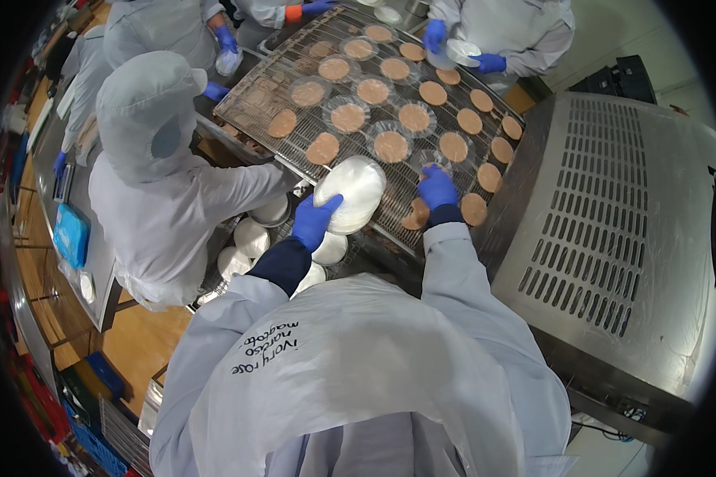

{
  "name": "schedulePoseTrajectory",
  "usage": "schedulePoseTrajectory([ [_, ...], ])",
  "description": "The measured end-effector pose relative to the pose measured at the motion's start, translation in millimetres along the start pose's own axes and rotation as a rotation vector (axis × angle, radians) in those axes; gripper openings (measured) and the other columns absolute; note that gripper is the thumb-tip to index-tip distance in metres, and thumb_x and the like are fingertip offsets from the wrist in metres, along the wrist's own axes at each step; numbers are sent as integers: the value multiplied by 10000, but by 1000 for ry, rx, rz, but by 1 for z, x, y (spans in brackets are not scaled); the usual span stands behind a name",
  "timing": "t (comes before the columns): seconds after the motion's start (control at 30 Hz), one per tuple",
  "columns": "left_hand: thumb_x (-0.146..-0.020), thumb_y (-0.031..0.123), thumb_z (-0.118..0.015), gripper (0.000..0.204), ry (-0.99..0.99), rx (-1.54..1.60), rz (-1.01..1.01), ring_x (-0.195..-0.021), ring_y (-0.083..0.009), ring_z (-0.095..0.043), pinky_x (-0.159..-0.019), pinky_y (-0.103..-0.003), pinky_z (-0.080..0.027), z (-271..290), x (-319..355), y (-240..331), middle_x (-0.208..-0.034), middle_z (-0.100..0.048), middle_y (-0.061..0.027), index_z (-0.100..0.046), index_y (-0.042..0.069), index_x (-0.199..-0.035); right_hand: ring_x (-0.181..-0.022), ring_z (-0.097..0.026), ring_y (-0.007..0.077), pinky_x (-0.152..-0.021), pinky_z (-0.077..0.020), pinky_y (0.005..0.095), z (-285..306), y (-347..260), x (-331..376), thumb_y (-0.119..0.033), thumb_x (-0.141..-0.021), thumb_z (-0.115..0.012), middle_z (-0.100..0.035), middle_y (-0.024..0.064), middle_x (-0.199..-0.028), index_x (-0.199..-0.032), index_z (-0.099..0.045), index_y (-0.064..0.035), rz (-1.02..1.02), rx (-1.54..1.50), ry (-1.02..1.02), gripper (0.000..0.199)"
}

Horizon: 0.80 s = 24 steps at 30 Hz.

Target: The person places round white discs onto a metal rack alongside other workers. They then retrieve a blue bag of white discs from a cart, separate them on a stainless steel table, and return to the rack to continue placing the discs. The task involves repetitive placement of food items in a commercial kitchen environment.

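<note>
My left hand (313,221), in a blue glove, grips a thick stack of round, whitish see-through film sheets (353,191) at the near edge of the wire-mesh conveyor (270,91). Over the belt, my right hand (438,189), gloved the same, has its fingers drawn together on a clear film (433,162); the fingertips are partly hidden. Beside that hand lie a partly covered flat brown patty (415,215) and another patty (474,209). Several patties on the belt, such as one farther off (391,147), have clear film round their edges; others lie bare.
A slotted metal machine housing (589,215) stands on the right. At my left works a person in white (155,183); more co-workers stand across the belt, one holding round sheets (463,52). Below my left arm sit several stacks of round white sheets (251,238). A blue packet (71,235) lies on a side table.
</note>
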<state>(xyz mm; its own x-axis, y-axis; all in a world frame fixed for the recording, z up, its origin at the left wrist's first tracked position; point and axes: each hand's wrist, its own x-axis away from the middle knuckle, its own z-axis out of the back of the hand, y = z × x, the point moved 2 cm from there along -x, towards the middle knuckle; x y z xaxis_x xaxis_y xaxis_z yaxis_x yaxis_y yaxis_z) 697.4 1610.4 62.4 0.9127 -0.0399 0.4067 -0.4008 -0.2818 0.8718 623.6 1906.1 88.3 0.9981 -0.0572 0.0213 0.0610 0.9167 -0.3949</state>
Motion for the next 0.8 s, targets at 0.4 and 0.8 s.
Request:
schedulePoseTrajectory([
  [0.4,-868,198,-720,420,50,78,-30,-920,-156,-647,-830,-302,-519,-37,-3,-7,-1074,-676,-99,-601,-32,-1197,-790,-642,188,-736,-510,332,27,31,-21,-135,-871,-565,-681,118,-890,-1112,-646,0,-74,-973,-41,288],
  [0.8,-869,182,-715,419,61,76,-18,-953,-168,-646,-857,-306,-513,-58,-11,-56,-1099,-672,-102,-597,-16,-1219,-960,-653,332,-843,-504,395,19,156,-46,-116,-839,-534,-677,202,-1005,-1049,-668,-10,-364,-44,-42,271],
])
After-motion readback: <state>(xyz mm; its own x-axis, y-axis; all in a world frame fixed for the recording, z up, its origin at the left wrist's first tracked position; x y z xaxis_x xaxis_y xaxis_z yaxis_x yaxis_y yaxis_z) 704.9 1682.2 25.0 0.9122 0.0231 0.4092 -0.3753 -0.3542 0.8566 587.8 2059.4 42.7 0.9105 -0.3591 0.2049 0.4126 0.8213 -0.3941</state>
